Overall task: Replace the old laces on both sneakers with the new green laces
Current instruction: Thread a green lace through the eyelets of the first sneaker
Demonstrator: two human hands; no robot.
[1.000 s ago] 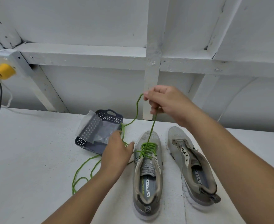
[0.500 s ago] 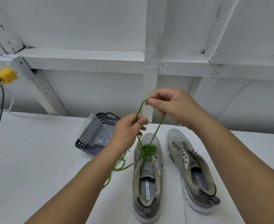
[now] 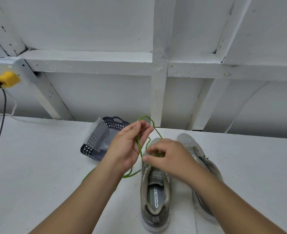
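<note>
Two grey sneakers stand side by side on the white table. The left sneaker [image 3: 155, 196] carries the green lace [image 3: 139, 146] in its front eyelets. The right sneaker [image 3: 197, 149] has no lace in view. My left hand [image 3: 127, 149] is raised, palm toward me, and pinches a strand of the green lace between thumb and fingers; a loop arches above it. My right hand [image 3: 166, 157] is down over the left sneaker's eyelets, its curled fingers on the lace there. Slack lace trails left under my left forearm.
A dark perforated basket [image 3: 95, 149] with a clear plastic bag in it lies just left of my left hand. A yellow plug [image 3: 7, 79] with a black cable hangs at the far left. A white framed wall rises behind the table.
My right hand dropped from holding the lace high down onto the left sneaker's eyelets. My left hand rose from the table, took a strand and now holds it up.
</note>
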